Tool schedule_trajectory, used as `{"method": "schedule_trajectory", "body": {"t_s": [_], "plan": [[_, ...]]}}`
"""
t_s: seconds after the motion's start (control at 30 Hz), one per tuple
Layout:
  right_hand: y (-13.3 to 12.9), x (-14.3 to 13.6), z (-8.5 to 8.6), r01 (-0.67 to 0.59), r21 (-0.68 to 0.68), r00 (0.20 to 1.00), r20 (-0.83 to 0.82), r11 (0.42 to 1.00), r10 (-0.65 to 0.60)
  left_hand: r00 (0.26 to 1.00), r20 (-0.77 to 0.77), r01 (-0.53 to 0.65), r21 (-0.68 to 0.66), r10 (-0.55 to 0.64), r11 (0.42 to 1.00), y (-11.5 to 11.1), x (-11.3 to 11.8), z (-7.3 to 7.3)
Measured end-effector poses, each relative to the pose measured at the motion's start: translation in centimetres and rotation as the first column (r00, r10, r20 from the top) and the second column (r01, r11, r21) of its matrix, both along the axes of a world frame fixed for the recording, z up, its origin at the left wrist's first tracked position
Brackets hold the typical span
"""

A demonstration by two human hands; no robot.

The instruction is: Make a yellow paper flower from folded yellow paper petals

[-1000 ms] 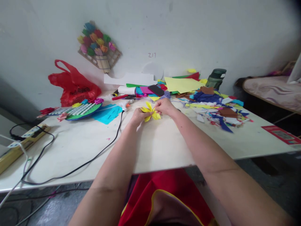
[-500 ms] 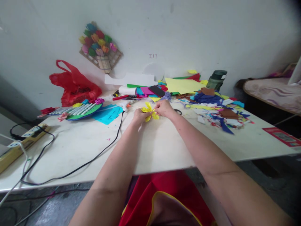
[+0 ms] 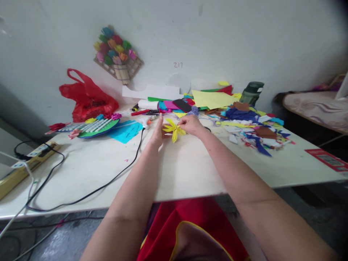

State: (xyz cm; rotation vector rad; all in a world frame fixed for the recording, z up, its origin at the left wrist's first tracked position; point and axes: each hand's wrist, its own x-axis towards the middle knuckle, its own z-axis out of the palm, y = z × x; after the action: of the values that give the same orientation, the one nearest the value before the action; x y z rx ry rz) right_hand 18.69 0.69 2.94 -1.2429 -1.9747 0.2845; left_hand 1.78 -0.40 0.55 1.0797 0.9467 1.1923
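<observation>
A yellow paper flower point(image 3: 174, 129) with several narrow petals is held just above the table between my hands. My right hand point(image 3: 191, 124) pinches it at its right side, fingertips closed on the paper. Beside its left edge, my left hand point(image 3: 158, 133) has the thumb raised and apart from the fingers, which reach partly behind the petals. Whether those fingers touch the flower is hidden. To the left lie a glue gun point(image 3: 146, 124) with a black cord and a sheet of blue paper point(image 3: 126, 131).
Coloured paper scraps point(image 3: 258, 127) heap at the right, near a green bottle point(image 3: 251, 93). A phone point(image 3: 182, 105) lies on papers at the back. A red plastic bag point(image 3: 89, 98), a flower-decorated green board point(image 3: 99, 127) and a power strip point(image 3: 32, 159) occupy the left.
My left hand has loosened from the petals, its thumb lifting up and away. The flower now shows more fully, still pinched by my right hand.
</observation>
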Motion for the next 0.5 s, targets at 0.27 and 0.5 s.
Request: {"method": "schedule_trajectory", "body": {"t_s": [0.27,0.5], "plan": [[-1.1,-0.5,0.5,-0.191,0.105,0.972,0.157,0.976,0.173,0.997,-0.073,0.003,-0.160,-0.015,0.987,0.4,-0.7,0.4],[-0.6,-1.1,-0.6,-0.295,0.133,0.931,0.262,0.946,0.253,0.977,-0.157,0.138,-0.037,-0.142,0.990,0.2,-1.4,0.3]]}}
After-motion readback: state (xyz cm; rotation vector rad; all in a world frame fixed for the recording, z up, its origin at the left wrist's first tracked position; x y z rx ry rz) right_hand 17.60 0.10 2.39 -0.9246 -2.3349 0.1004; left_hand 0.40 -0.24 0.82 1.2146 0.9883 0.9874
